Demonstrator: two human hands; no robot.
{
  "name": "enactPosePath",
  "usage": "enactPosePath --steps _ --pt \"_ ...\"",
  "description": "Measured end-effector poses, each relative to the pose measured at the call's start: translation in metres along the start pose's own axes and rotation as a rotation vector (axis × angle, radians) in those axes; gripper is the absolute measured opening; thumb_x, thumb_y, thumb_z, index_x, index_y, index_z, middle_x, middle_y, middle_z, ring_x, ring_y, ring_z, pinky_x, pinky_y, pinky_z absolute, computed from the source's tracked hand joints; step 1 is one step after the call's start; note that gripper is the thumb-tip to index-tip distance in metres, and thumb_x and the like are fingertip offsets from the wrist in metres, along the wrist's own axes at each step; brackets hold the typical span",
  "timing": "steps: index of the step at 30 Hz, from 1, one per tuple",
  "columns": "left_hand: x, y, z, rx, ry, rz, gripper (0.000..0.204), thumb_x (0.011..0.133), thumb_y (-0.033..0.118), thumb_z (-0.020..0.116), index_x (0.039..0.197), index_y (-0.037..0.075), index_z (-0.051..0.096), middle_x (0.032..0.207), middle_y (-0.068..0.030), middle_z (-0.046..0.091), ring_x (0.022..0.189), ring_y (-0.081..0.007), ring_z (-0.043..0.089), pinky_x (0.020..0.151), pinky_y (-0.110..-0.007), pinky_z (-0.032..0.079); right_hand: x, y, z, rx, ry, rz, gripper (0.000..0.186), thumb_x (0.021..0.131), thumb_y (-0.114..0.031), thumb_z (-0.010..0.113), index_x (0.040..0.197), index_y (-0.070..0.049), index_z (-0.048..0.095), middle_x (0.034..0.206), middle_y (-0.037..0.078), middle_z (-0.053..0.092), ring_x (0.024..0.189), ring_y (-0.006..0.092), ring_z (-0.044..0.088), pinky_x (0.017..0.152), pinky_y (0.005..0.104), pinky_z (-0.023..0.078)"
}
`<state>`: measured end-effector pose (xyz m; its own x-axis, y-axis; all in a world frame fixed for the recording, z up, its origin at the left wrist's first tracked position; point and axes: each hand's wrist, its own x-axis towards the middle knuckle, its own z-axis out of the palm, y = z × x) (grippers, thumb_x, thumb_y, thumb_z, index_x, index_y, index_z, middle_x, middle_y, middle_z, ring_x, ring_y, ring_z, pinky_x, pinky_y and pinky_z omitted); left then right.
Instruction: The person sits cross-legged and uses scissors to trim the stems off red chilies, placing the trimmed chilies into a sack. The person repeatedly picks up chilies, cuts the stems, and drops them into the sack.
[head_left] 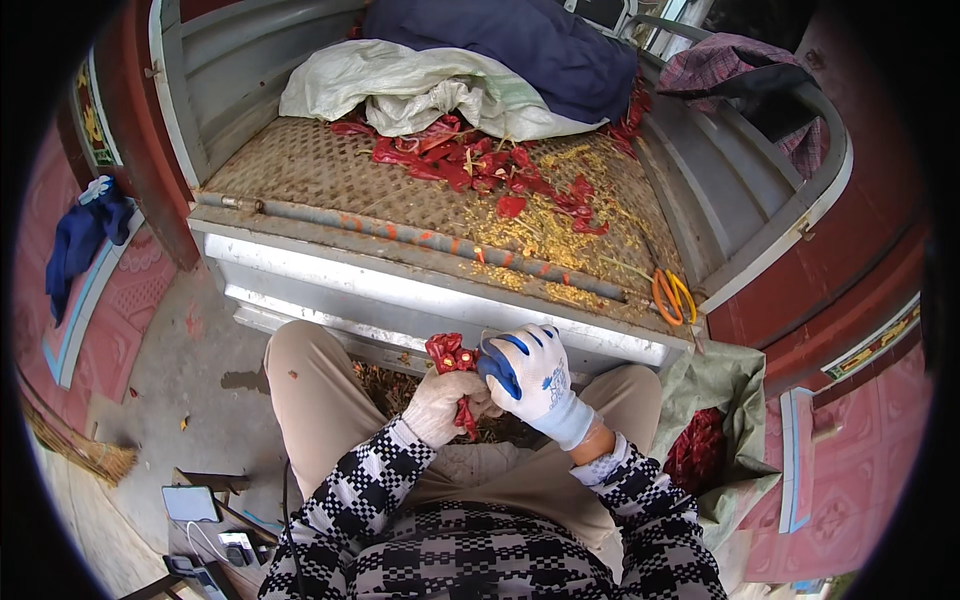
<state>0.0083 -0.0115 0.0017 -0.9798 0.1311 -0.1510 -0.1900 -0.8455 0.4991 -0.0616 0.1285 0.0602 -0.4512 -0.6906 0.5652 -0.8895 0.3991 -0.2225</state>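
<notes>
My left hand (445,407), in a cream knitted glove, is closed around several dried red chili peppers (449,354). Their wrinkled tops stick out above the fist, and one red tip hangs below it. Right against it is my right hand (530,375), in a white glove with blue-coated fingers. Its fingers are curled toward the peppers, and what they pinch is hidden. Both hands are above my lap, in front of the metal edge of a truck bed (430,285). More dried red chilies (470,165) lie loose on the bed among scattered yellow seeds (540,228).
A white woven sack (420,85) and dark blue cloth (500,35) cover the bed's far part. Orange and yellow handle loops (672,298) lie at its right corner. A green sack (735,390) holds red peppers by my right knee. Dry trimmings (375,385) lie between my legs.
</notes>
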Motion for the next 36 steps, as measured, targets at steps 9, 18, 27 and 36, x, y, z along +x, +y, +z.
enactPosePath --steps 9,18,27,36 --pt "0.004 -0.003 0.000 0.041 -0.087 0.028 0.006 0.073 0.001 0.056 0.079 0.000 0.056 0.057 -0.0066 0.048 0.053 -0.0192 0.045 0.063 -0.037 0.041 -0.011 0.009 0.016 1.027 -0.145 0.882 0.017 0.095 -0.011 0.056 0.102 0.002 0.066 0.087 0.001 0.065 0.077 0.0086 0.060 0.070 0.0264 0.052" --pt "0.008 -0.004 0.000 0.100 -0.075 0.102 0.013 0.074 -0.005 0.061 0.086 -0.004 0.058 0.064 -0.0064 0.054 0.057 -0.0159 0.054 0.071 -0.037 0.053 0.003 0.014 0.008 1.332 -0.064 1.171 0.019 0.095 -0.017 0.059 0.095 0.001 0.066 0.079 0.002 0.064 0.061 0.0047 0.053 0.050 0.0199 0.041" --pt "0.003 0.000 0.003 0.097 -0.094 0.095 0.011 0.071 -0.007 0.059 0.082 -0.003 0.059 0.070 -0.0075 0.059 0.063 -0.0189 0.060 0.080 -0.040 0.057 -0.028 0.035 -0.018 0.179 -0.189 0.678 0.025 0.086 -0.027 0.063 0.098 -0.006 0.063 0.077 0.015 0.064 0.070 0.0287 0.063 0.064 0.0364 0.049" --pt "0.030 -0.042 -0.081 -0.276 0.071 0.032 0.035 0.102 0.030 0.040 0.122 0.003 0.051 0.120 -0.0156 0.060 0.108 -0.0312 0.059 0.095 -0.045 0.051 -0.032 -0.034 -0.003 0.230 -0.142 0.584 0.088 0.069 -0.044 0.080 0.139 -0.005 0.044 0.106 0.023 0.062 0.091 0.0400 0.064 0.081 0.0424 0.053"
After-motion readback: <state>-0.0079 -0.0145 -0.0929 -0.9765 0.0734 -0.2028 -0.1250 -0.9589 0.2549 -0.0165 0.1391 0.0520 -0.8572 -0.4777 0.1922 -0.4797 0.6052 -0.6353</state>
